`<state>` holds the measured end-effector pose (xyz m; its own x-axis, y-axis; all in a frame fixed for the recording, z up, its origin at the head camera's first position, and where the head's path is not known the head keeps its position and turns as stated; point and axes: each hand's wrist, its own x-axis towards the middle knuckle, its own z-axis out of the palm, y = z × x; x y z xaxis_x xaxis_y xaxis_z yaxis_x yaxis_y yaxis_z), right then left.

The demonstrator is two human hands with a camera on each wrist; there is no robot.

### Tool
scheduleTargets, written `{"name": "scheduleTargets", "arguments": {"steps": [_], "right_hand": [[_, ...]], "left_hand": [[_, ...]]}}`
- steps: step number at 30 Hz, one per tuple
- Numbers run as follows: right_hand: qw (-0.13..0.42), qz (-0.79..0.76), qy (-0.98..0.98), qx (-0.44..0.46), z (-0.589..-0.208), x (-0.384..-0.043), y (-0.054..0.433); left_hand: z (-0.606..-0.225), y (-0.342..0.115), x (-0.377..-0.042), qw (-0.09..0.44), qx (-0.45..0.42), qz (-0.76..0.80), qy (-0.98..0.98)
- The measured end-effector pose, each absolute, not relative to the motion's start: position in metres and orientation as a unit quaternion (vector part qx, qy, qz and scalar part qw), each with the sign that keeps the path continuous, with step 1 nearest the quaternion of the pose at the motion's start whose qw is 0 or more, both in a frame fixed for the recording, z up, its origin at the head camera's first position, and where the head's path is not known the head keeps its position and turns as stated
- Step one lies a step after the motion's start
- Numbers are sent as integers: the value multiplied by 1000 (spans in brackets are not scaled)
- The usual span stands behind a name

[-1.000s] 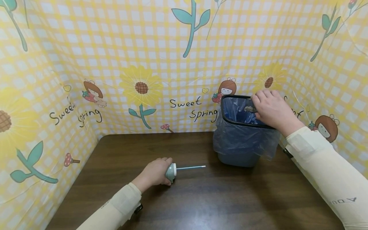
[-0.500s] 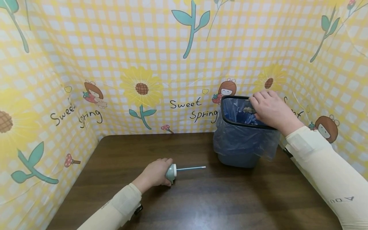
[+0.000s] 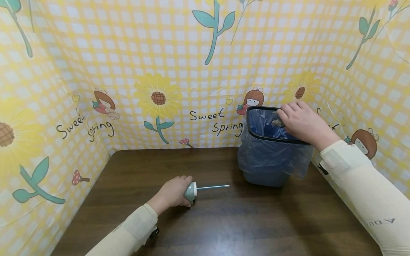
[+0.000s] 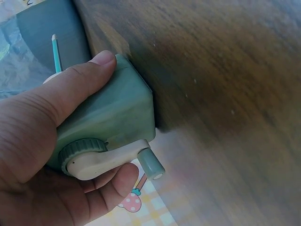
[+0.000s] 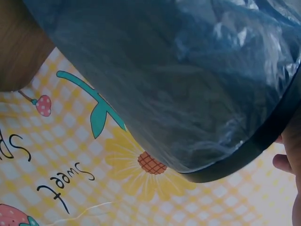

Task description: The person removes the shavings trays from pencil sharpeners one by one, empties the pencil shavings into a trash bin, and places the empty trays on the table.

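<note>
My left hand (image 3: 173, 192) grips a green hand-crank pencil sharpener (image 4: 113, 110) low over the table, thumb along its body. Its cream crank arm and green knob (image 4: 151, 165) stick out beside my fingers in the left wrist view. A blue pencil (image 3: 213, 187) juts from the sharpener's white end toward the right. Over the lined trash bin (image 3: 267, 177), my right hand (image 3: 302, 121) holds a small dark tray, mostly hidden under the palm, with grey shavings (image 3: 277, 123) showing at its edge. In the right wrist view, the bin's black rim (image 5: 244, 162) partly covers that hand.
A translucent bag (image 3: 262, 156) hangs over the bin's outside. The bin stands at the back right of the brown wooden table (image 3: 153, 160). Yellow checked cloth (image 3: 179, 53) with flowers and lettering surrounds the table's back and sides.
My right hand has tilted slightly over the bin, and less of the dark tray shows beneath it. My left hand, the sharpener and the pencil have stayed in place.
</note>
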<state>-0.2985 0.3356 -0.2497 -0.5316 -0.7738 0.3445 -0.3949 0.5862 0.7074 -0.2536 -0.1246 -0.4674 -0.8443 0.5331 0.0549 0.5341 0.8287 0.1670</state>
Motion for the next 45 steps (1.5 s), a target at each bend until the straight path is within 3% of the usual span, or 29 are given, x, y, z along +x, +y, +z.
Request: {"name": "scheduleTargets", "arguments": {"steps": [13, 24, 45], "right_hand": [[350, -295, -805, 377, -248, -299, 340], [319, -321, -812, 368, -245, -297, 341], [313, -335, -804, 378, -243, -298, 337]], "left_hand": [[-465, -125, -252, 1, -276, -94, -957], [-467, -125, -253, 2, -282, -93, -955], [-468, -126, -255, 5, -280, -89, -956]]}}
